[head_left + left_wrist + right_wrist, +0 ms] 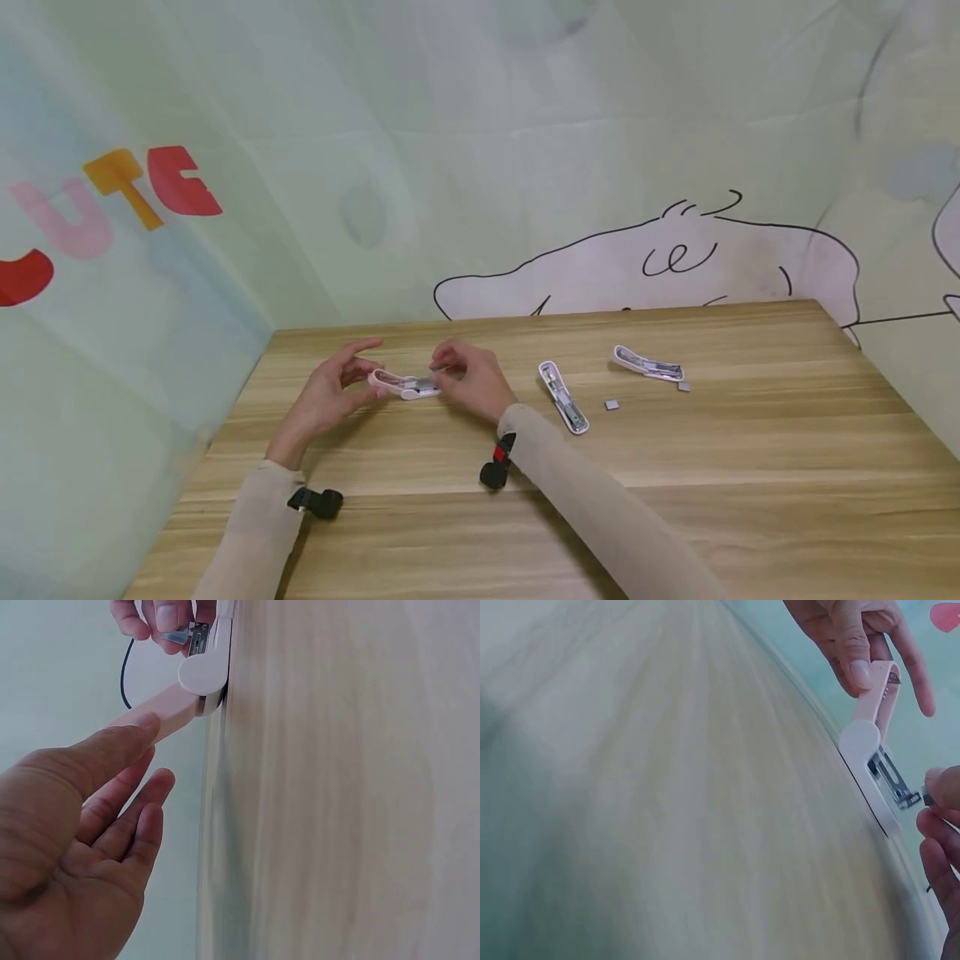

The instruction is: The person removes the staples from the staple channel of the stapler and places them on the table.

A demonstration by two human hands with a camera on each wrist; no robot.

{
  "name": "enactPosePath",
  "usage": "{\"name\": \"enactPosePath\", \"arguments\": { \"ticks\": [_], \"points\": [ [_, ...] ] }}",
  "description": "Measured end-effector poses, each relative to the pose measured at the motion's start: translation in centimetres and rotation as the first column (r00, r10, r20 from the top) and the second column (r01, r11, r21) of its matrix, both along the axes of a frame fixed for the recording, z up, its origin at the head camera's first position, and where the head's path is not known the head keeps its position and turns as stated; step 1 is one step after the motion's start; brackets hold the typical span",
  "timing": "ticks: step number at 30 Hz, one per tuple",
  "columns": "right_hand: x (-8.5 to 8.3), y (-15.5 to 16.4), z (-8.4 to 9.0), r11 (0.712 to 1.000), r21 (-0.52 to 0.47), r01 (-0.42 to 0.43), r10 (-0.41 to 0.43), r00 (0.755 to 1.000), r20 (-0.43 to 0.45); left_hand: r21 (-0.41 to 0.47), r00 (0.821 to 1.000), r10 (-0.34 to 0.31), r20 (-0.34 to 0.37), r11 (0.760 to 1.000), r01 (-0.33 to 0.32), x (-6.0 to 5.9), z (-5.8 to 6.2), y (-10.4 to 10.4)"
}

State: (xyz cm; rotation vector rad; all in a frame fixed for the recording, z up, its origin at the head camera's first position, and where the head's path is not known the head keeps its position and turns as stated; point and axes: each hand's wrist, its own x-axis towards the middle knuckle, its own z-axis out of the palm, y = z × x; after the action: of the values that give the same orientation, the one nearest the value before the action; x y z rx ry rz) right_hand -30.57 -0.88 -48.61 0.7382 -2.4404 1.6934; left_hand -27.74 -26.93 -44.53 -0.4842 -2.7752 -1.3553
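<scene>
Left hand: the left hand (324,392) held the pink end of the open stapler (405,384), thumb on its upper arm; the other fingers (139,825) were straight and loosely spread.
Right hand: the right hand (471,379) was at the stapler's metal end, its fingers (161,619) curled and pinching a small metal piece, apparently a staple strip (180,634), at the magazine.
Stapler: it was opened at its hinge, base resting on the worktop (675,483) between the two hands, near the left rear part of the surface.
Second stapler: the second stapler (564,397) lay open and flat on the worktop, just right of the right hand.
Third stapler: the third stapler (648,364) lay open farther right.
Staple blocks: one grey block (612,405) lay between those two staplers; another block (683,387) lay just beside the third stapler's tip.
Wrist cameras: a black unit (497,467) sat on each forearm.
</scene>
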Motion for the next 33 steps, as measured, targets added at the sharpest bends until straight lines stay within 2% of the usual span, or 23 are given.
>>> {"name": "enactPosePath", "arguments": {
  "ticks": [4, 11, 17, 33],
  "points": [
    [-0.3, 1.0, 0.0, 1.0, -0.017, 0.022, -0.022, 1.0, 0.015, -0.011, 1.0, 0.009, -0.011, 1.0, -0.009, -0.1, -0.1, 0.2],
    [-0.5, 3.1, 0.8, 0.99, 0.141, -0.013, 0.016, 1.0, -0.016, -0.006, 1.0, 0.0, -0.016, 1.0, 0.0, -0.3, -0.2, 0.1],
    [-0.4, 3.8, 1.0, 0.975, 0.206, -0.078, 0.075, 0.997, 0.023, 0.018, 1.0, -0.01, -0.001, 1.0, 0.01, -0.2, -0.1, 0.2],
    [-0.6, 3.5, 0.8, 0.973, 0.212, -0.095, 0.091, 0.996, 0.025, 0.031, 1.0, -0.018, -0.012, 0.999, 0.018, -0.1, -0.1, 0.2]
  ]
}}
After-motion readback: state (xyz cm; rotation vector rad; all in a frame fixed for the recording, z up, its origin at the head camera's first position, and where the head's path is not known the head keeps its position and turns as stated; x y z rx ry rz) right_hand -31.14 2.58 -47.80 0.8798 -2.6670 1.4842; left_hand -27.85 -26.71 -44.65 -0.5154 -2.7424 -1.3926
